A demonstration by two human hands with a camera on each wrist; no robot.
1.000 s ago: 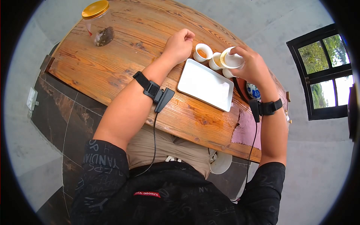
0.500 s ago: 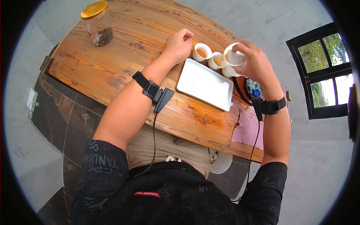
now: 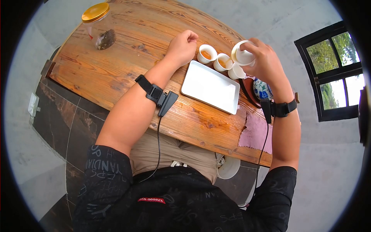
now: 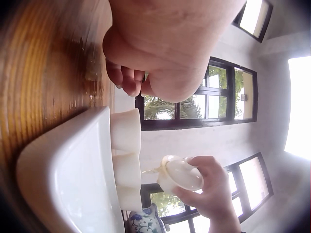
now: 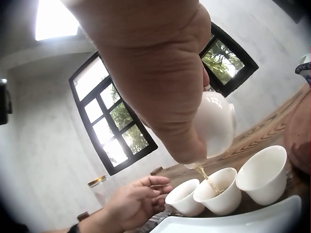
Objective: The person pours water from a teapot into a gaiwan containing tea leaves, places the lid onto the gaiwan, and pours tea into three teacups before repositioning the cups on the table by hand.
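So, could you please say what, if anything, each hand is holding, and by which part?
The right hand holds the tilted white vessel by its rim; the left hand holds nothing visible.

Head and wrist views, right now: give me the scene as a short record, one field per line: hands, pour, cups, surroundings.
Right hand: grips a tilted white pouring vessel
Left hand: loosely curled beside the left-end cup, holding nothing
Pour: thin amber stream into the middle cup
Cup contents: amber liquid in left-end and middle cups; none visible in the right-end cup
Tray: white, on the table, on the person's side of the cups
Right side: blue-and-white pot, pink cloth
Far left: gold-lidded jar
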